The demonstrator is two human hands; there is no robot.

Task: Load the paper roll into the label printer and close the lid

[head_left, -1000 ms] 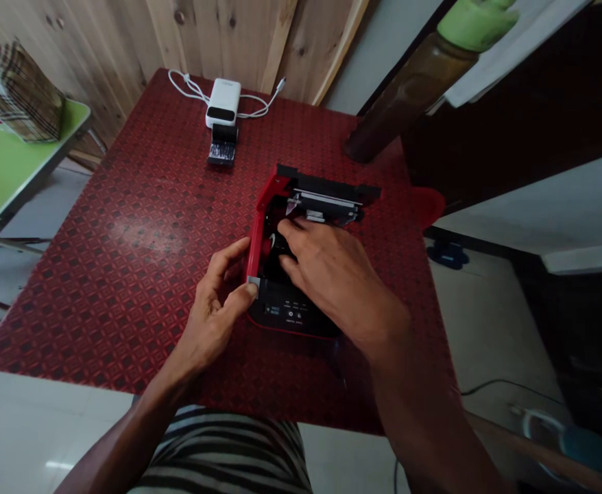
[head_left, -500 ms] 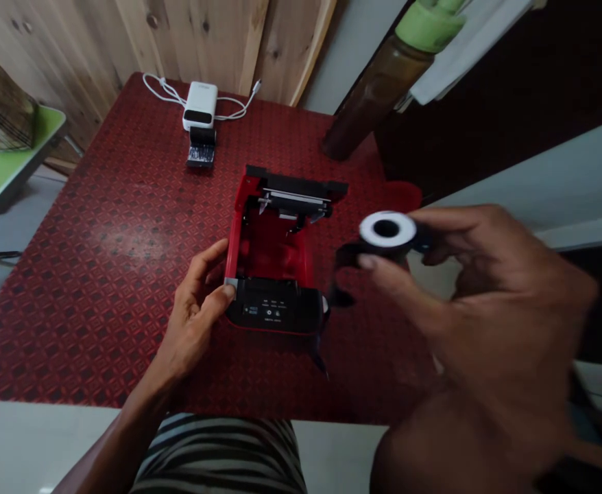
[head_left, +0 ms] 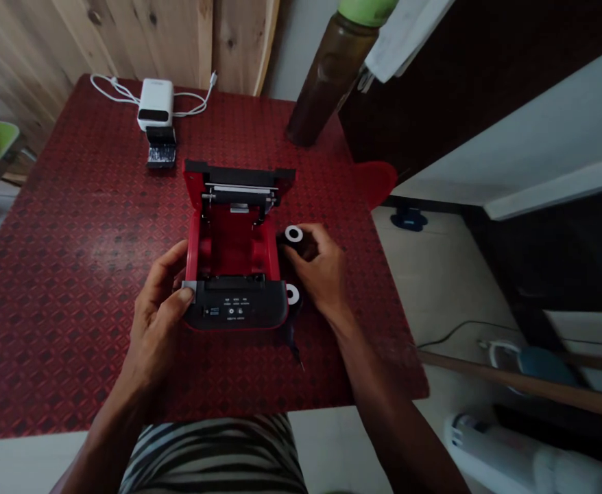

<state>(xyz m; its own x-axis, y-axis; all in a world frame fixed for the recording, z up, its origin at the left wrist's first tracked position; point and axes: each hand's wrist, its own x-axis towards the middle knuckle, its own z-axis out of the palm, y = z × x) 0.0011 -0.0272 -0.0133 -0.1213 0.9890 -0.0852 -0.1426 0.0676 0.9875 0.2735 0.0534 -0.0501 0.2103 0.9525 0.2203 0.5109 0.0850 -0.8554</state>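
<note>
A red and black label printer [head_left: 235, 305] sits on the table with its lid raised, its red inner bay showing no roll inside. My left hand [head_left: 160, 312] grips its left side, the thumb on the grey patch at the front corner and the fingers along the wall. Close to the printer's right wall, my right hand [head_left: 324, 271] pinches a black roll [head_left: 294, 243] with a white core. A second black roll with a white core [head_left: 297, 296] lies nearer me against the printer's right front, a dark strip trailing from near it toward the table's front.
The table [head_left: 75, 329] has a red patterned cover. Toward the back lie a small white device [head_left: 155, 96] with a white cable and a dark printed strip [head_left: 161, 154]. A tall brown bottle [head_left: 321, 75] with a green cap stands at the back right. A red stool [head_left: 376, 184] shows beyond the right edge.
My right hand has lowered the black roll from in front of the camera to beside the printer's right wall. The left hand keeps its grip. The view has swung right.
</note>
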